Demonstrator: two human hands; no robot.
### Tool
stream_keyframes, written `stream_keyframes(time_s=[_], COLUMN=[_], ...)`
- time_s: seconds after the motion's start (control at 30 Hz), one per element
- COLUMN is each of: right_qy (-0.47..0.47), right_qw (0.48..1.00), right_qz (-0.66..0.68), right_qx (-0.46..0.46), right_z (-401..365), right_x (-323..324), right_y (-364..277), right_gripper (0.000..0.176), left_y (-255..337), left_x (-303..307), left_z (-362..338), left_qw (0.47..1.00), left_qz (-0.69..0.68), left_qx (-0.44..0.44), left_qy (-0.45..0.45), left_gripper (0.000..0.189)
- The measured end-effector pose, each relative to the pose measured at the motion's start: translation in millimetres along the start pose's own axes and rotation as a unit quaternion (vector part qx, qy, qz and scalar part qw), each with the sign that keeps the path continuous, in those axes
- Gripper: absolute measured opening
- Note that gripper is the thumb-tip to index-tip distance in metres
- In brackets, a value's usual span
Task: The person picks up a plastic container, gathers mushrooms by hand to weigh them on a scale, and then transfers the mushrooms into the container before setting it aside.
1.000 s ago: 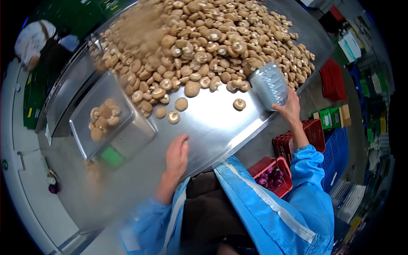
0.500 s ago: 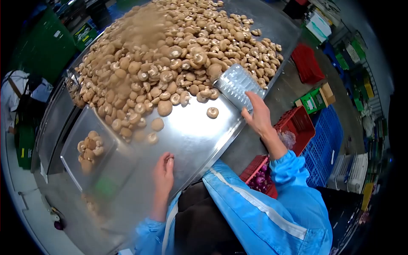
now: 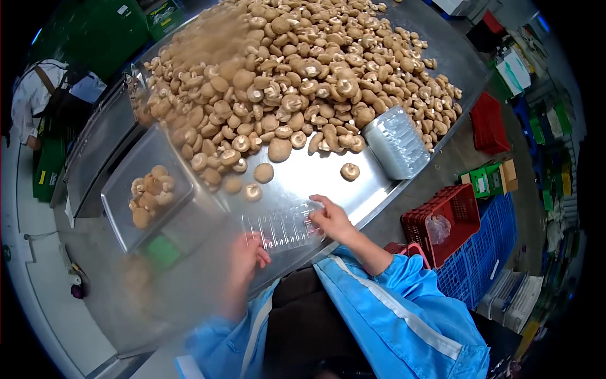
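A clear ribbed plastic tray [image 3: 283, 228] is held between my two hands above the metal table near its front edge. My right hand [image 3: 336, 222] grips the tray's right end, thumb and fingers bent round it. At the left end, my left hand [image 3: 247, 256] has its fingers curled against the tray; a blur hides part of this hand. Beyond the tray lies a big heap of shiitake mushrooms [image 3: 297, 82], and one loose mushroom [image 3: 350, 171] sits apart. A stack of clear plastic trays [image 3: 399, 144] stands at the table's right edge, beside the heap.
On the left, a clear plastic bin [image 3: 118, 218] holds several mushrooms. Red crates [image 3: 442, 218] and a blue pallet [image 3: 483, 243] are on the floor to the right. A person in a white top [image 3: 39, 95] stands at the far left. Hazy smears blur the left side.
My right hand has come away from the stack with one tray and moved left, toward my body. My left hand now meets the tray's other end. The view has shifted slightly.
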State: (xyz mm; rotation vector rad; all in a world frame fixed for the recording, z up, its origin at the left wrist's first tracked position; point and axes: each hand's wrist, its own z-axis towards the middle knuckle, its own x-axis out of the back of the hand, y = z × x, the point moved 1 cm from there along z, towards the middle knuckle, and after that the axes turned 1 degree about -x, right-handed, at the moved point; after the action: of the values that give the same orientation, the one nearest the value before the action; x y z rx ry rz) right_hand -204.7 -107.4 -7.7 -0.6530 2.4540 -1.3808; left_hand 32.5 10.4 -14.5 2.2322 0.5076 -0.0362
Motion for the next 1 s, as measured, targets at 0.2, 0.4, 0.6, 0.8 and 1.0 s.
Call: stream_keyframes(time_s=[0.2, 0.4, 0.6, 0.8, 1.0], right_qy=[0.007, 0.033, 0.133, 0.132, 0.112], right_qw=[0.997, 0.998, 0.989, 0.987, 0.987], right_qz=[-0.011, 0.004, 0.056, 0.086, 0.111], right_qx=[-0.082, -0.055, -0.016, 0.023, 0.023], right_z=[-4, 63, 176, 216, 186], right_x=[-25, -33, -34, -35, -33], right_y=[12, -11, -56, -63, -56], right_gripper=[0.063, 0.05, 0.023, 0.015, 0.018], left_y=[-30, 13, 99, 104, 71], left_x=[12, 24, 1, -6, 0], left_z=[8, 64, 160, 208, 182], left_qw=[0.983, 0.987, 0.978, 0.958, 0.97], left_qz=[-0.109, -0.142, -0.155, -0.138, -0.157], left_qx=[0.145, 0.07, -0.022, -0.124, -0.133], left_qy=[0.0, 0.031, 0.136, 0.218, 0.127], left_gripper=[0.031, 0.036, 0.023, 0.026, 0.031])
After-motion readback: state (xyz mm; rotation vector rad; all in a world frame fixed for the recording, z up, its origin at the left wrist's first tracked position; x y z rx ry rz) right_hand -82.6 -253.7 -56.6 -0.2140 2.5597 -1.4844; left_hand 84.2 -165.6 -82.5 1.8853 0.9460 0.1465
